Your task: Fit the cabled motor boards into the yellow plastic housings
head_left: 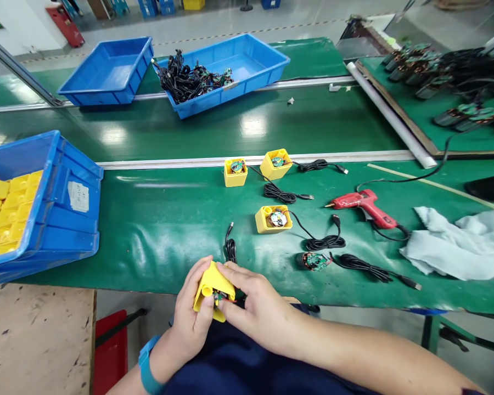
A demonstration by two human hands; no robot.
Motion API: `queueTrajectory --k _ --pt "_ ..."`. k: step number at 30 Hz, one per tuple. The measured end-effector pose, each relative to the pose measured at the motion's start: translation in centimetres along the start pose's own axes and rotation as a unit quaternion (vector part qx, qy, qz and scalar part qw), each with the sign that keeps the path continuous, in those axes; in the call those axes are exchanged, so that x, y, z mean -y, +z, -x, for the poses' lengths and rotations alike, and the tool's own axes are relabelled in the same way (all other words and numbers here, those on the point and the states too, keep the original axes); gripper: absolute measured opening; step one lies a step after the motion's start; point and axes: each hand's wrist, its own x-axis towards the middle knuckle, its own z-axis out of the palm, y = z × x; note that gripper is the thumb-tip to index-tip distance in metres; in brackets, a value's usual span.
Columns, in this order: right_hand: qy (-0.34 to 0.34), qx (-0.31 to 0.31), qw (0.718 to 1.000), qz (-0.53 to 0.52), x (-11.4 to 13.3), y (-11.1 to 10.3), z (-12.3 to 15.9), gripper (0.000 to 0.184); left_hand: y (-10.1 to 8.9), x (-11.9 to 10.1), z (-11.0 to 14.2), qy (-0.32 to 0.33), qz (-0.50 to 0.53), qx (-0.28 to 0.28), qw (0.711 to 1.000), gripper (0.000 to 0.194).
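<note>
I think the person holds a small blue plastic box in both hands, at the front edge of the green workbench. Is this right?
Not quite: the head view shows the small plastic box is yellow, not blue. The left hand and right hand do hold it at the front edge of the green workbench.

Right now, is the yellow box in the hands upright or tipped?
Tipped. The yellow box is held on its side between the left hand and right hand, with its round hole facing sideways.

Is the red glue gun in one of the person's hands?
No, the red glue gun lies on the green bench mat, while the left hand and right hand hold a small yellow housing.
</note>
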Motion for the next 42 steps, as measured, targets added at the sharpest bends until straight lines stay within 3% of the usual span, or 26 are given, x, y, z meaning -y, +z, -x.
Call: queueTrajectory --k 6,9,13,16,19,24,28,31,34,38,40,42 --pt "-0.06 0.001 0.998 -0.013 -0.1 -0.4 -0.6 0.06 -0.9 0.0 -0.3 -0.026 0.032 0.01 0.999 0.048" --pt "-0.12 0.025 0.991 0.045 -1.6 -1.3 -1.1 0.077 -1.9 0.5 -0.4 -0.113 0.101 -0.027 0.988 0.048" --pt "-0.157 0.033 0.963 0.218 -4.0 -3.0 -2.7 0.081 -3.3 1.1 -1.2 -0.286 0.273 -0.114 0.912 0.059" --pt "-0.152 0.07 0.941 0.293 -5.0 -3.4 -4.3 0.063 -3.8 1.1 -1.9 -0.311 0.324 -0.138 0.883 0.061" --pt "-0.183 0.096 0.924 0.323 -5.1 -3.1 -5.3 0.034 -3.8 1.0 -2.2 -0.289 0.334 -0.131 0.888 0.054" --pt "-0.188 0.052 0.893 0.405 -5.5 -2.6 -5.9 0.037 -2.7 2.1 -2.1 -0.268 0.284 -0.146 0.909 0.057" --pt "-0.168 -0.013 0.908 0.385 -5.9 -2.3 -5.6 0.033 -2.1 4.1 -1.9 -0.206 0.14 -0.16 0.955 0.072" --pt "-0.214 -0.075 0.919 0.322 -5.2 -1.9 -5.3 0.035 -2.5 5.4 -2.0 -0.162 -0.029 -0.176 0.97 0.071" --pt "-0.284 -0.048 0.904 0.316 -3.5 -1.3 -5.5 0.046 -3.0 6.5 -2.0 -0.108 -0.121 -0.169 0.972 0.069" --pt "-0.315 0.003 0.89 0.33 -1.4 -0.5 -6.8 0.046 -3.0 7.3 -1.6 -0.041 -0.121 -0.172 0.977 0.091" --pt "-0.317 0.009 0.886 0.338 -1.0 -0.2 -7.5 0.042 -2.9 7.4 -1.3 0.038 -0.147 -0.198 0.968 0.089" --pt "-0.32 0.017 0.879 0.352 -0.9 0.0 -7.9 0.037 -2.8 7.3 -1.1 0.131 -0.216 -0.198 0.947 0.076"
